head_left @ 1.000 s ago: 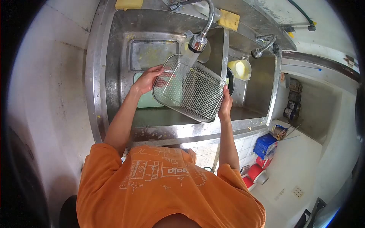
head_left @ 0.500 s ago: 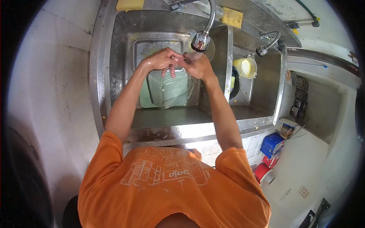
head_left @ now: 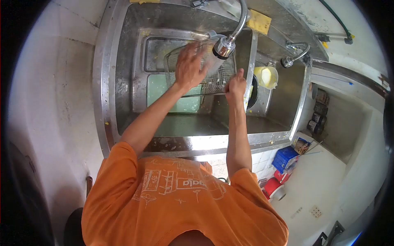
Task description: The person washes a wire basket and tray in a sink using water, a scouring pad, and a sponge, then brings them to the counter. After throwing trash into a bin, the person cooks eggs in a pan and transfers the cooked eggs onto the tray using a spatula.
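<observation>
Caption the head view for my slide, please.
Wire basket under a tap at the sink: right hand holding one end, left hand over the basket.

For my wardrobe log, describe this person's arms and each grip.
Short orange sleeves leave the forearms bare. The left grip and right grip are ungloved hands, with no watch or bracelet showing; the left is blurred. The matching shirt has a pale line-drawn print with lettering.
</observation>
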A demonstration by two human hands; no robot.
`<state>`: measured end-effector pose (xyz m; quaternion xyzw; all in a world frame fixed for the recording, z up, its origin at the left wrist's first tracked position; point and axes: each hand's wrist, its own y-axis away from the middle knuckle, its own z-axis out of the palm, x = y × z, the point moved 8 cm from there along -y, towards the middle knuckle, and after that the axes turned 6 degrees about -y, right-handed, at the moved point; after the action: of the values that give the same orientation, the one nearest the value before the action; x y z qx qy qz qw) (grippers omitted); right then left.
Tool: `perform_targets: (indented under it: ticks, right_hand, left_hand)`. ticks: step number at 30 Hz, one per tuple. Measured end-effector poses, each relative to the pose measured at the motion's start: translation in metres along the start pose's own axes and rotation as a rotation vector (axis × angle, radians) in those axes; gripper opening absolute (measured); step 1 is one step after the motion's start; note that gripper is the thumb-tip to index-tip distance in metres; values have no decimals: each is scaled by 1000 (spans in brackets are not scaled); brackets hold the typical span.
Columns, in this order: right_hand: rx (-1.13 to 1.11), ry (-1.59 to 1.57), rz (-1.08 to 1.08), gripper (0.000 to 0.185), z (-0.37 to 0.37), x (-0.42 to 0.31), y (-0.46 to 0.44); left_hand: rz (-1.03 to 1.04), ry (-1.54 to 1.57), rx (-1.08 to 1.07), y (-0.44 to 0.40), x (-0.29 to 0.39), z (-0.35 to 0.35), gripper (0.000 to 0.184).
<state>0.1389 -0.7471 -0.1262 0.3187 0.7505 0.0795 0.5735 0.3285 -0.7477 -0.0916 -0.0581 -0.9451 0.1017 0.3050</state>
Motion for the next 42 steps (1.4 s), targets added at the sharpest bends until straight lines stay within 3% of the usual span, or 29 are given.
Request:
perform_targets:
  ticks: [1, 2, 3, 5, 6, 8, 9, 10, 11, 14, 16, 19, 23, 25, 26, 27, 29, 32, 35, 37, 39, 40, 42]
  right_hand:
    - [-10, -172, 53, 62, -2, 5, 5]
    - [56, -192, 11, 57, 0, 15, 9]
    - [51, -199, 15, 57, -2, 19, 15]
    - [153, -278, 67, 55, -22, 31, 32]
    - [291, -193, -2, 54, -46, 32, 36]
    - [355, -222, -102, 49, -107, 42, 38]
    - [282, -330, -129, 46, -139, 47, 37]
    - [418, -311, -126, 44, -165, 42, 44]
    - [554, -293, -124, 42, -187, 38, 53]
    - [456, -322, -260, 44, -232, 25, 76]
    - [577, -292, -157, 48, -255, 26, 90]
    - [545, -323, -70, 50, -262, 29, 104]
    - [601, -330, -30, 52, -264, 33, 113]
    - [625, -316, -51, 53, -271, 33, 115]
    - [647, -312, -83, 53, -275, 31, 114]
    - [644, -319, -80, 53, -275, 29, 113]
    - [623, -312, -53, 56, -274, 21, 114]
    - [650, -316, -59, 58, -276, 12, 122]
    - [678, -361, -67, 58, -280, -2, 129]
    - [578, -415, -188, 58, -284, -10, 129]
    - [553, -425, -227, 58, -288, -18, 136]
    - [565, -413, -224, 57, -292, -23, 141]
    - [619, -434, -213, 56, -297, -30, 155]
  left_hand:
    - [-271, -37, 160, 5, -25, -2, 65]
    - [-140, 54, 186, 12, -4, -8, 63]
    - [-138, 44, 184, 23, -1, -14, 63]
    - [348, 80, -107, 45, 29, -5, 60]
    - [471, 91, -83, 53, 15, -12, 53]
    - [94, 376, -52, 82, -85, 16, 46]
    - [-248, 106, 60, 112, -138, 20, 42]
    - [-572, -213, -73, 168, -204, 65, 35]
    - [-801, -294, -733, 214, -248, 112, 34]
    - [-846, -230, -811, 270, -274, 152, 38]
    - [-994, -164, -448, 281, -292, 166, 31]
    - [-927, -81, -640, 266, -261, 171, 27]
    - [-836, -27, -583, 249, -218, 141, 32]
    - [-624, 13, -532, 256, -210, 147, 39]
    - [-720, 84, -682, 216, -173, 92, 41]
    - [-719, 77, -679, 206, -164, 78, 41]
    - [-455, 73, -556, 176, -138, 56, 43]
    - [-359, -8, -555, 115, -86, 13, 38]
    - [-142, -73, -463, 56, -61, 29, 35]
    - [-40, -49, -477, 17, -52, 57, 30]
    - [211, -190, -604, -12, -9, 56, 31]
    - [217, -192, -596, -17, 1, 56, 31]
    - [129, 108, -622, -19, 13, 66, 31]
